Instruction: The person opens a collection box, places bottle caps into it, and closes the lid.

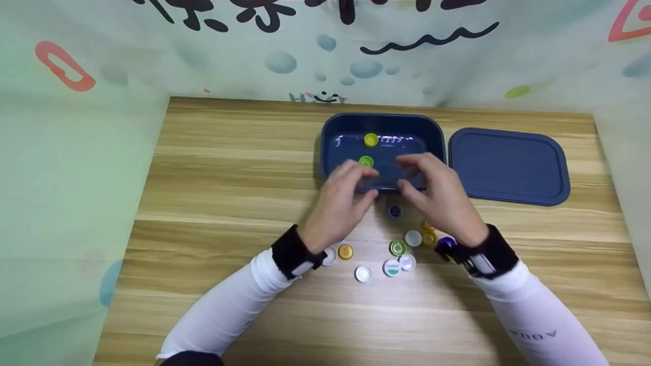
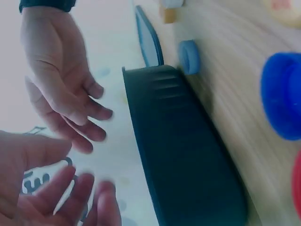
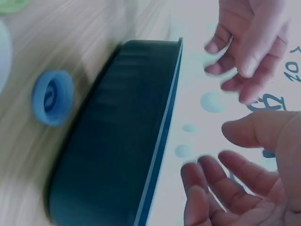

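A dark blue plastic box (image 1: pixel 346 150) stands uncovered at the back of the table. Inside it lie a yellow bottle cap (image 1: pixel 371 140) and a green bottle cap (image 1: pixel 365 161). My left hand (image 1: pixel 336 203) hovers over the box's near edge at the left, fingers loosely bent. My right hand (image 1: pixel 443 195) is above the same edge at the right, thumb and fingers apart. Both wrist views show the fingers spread, with nothing between them. A purple bottle cap (image 1: pixel 395 211), bluish in the right wrist view (image 3: pixel 52 98), sits on the table just before the box, between the hands.
A blue lid (image 1: pixel 508 165) lies flat right of the box. Nearer me are several loose caps, among them a green one (image 1: pixel 398 248), a yellow one (image 1: pixel 346 251) and a white one (image 1: pixel 362 274). A blue cap (image 2: pixel 287 96) shows in the left wrist view. A printed cloth (image 1: pixel 325 61) hangs behind.
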The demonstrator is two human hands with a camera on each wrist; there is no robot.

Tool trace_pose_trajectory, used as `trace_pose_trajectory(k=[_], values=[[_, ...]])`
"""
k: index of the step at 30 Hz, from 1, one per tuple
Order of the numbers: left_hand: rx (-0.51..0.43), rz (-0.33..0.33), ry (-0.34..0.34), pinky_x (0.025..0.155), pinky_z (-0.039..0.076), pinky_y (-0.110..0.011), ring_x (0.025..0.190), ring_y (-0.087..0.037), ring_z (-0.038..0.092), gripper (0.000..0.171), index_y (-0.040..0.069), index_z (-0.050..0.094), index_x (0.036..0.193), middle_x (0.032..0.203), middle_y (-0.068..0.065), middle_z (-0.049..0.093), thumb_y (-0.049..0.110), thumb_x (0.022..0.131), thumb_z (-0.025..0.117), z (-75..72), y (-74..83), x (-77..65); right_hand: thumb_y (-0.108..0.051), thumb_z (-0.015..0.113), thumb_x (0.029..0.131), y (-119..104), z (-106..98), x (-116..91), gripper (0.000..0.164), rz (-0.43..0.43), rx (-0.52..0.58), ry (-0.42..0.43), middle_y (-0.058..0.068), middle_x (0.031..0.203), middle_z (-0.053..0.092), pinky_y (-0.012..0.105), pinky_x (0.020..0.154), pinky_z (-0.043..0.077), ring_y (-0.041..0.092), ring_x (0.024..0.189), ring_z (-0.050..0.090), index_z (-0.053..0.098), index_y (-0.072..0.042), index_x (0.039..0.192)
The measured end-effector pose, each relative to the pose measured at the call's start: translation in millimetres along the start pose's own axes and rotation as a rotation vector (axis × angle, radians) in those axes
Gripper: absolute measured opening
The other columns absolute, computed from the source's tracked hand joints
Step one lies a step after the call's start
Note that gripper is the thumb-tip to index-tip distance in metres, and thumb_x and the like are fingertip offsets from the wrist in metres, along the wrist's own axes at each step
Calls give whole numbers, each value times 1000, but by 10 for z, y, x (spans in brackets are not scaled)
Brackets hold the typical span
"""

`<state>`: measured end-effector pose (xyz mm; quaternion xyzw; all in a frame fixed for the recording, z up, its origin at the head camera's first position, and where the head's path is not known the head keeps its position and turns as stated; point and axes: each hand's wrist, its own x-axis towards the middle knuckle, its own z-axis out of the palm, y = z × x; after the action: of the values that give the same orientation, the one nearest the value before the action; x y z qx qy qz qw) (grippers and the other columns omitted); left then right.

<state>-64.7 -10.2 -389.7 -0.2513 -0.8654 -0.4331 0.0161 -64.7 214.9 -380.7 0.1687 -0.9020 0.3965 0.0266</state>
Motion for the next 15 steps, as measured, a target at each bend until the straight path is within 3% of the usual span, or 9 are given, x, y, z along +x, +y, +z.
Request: trace_pose_trajectory(k=[3,7,15], values=[[61,67,-75,86,51,-23,97,-16,62,25,5,68,119,110,-5,65,16,97,71,43,0,-62,-8,71,94,-17,-50,-110,32,-19,-44,-32,5,108,67,31,76,56,15,90,64,66,-3,125],[211,130,-164,92,53,-29,101,-18,65,29,4,68,121,111,-6,67,19,97,72,124,-27,-96,-9,74,92,18,-56,-239,22,-24,-133,-126,4,98,68,34,71,57,18,83,65,70,-3,113],[420,76,-317,91,54,-36,104,-22,64,43,6,63,133,113,-6,64,25,96,73,354,-29,-100,-6,80,85,179,102,-354,32,3,-302,-239,13,102,70,43,75,59,27,87,67,69,-1,115]])
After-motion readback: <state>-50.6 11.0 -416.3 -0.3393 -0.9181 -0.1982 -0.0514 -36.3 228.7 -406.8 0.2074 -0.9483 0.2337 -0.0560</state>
